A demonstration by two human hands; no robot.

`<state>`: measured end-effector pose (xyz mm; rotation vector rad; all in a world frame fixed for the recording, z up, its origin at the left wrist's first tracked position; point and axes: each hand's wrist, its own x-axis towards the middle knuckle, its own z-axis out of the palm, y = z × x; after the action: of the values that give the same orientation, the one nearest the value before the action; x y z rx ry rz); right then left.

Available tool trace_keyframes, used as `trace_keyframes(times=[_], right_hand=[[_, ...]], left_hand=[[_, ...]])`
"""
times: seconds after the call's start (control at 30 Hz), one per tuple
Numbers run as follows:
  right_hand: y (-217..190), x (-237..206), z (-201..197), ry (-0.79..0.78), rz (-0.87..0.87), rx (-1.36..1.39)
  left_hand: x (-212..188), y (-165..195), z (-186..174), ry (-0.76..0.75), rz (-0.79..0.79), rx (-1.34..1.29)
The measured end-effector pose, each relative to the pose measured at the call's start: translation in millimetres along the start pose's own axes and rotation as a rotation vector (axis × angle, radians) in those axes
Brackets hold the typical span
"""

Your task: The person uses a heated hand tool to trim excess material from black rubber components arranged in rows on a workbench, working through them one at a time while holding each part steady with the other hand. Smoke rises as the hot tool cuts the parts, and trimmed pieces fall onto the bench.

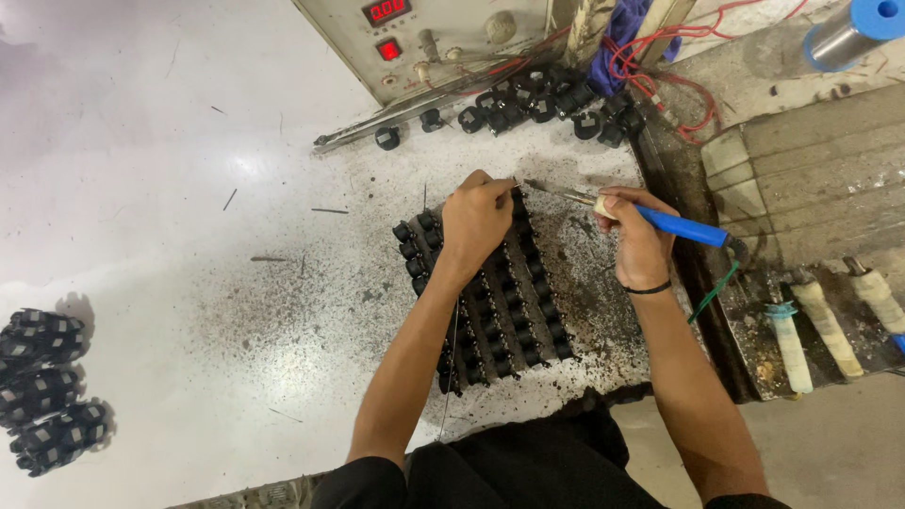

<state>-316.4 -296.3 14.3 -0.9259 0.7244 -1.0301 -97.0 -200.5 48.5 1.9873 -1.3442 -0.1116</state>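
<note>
The right hand grips a blue-handled soldering iron, fingers closed round it, tip just beside the left hand, whose pinched fingertips (contents too small to tell) rest on black parts mid-bench.

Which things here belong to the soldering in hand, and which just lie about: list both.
In use: left hand, right hand, blue-handled soldering iron, block of black parts.

Lying about: black bundles, loose black parts, wrapped spare handles.
</note>
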Motion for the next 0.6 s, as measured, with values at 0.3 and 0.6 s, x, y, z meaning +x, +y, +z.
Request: trace_keyframes(times=[0.3, 0.6], right_hand=[[-5, -3, 6, 0.052, 0.045, -0.039], [-5, -1, 7, 0.076, 0.051, -0.021]], left_hand=[[12, -2, -6, -0.065, 0.026, -0.056], [15, -3, -4, -0.092, 0.001, -0.083]])
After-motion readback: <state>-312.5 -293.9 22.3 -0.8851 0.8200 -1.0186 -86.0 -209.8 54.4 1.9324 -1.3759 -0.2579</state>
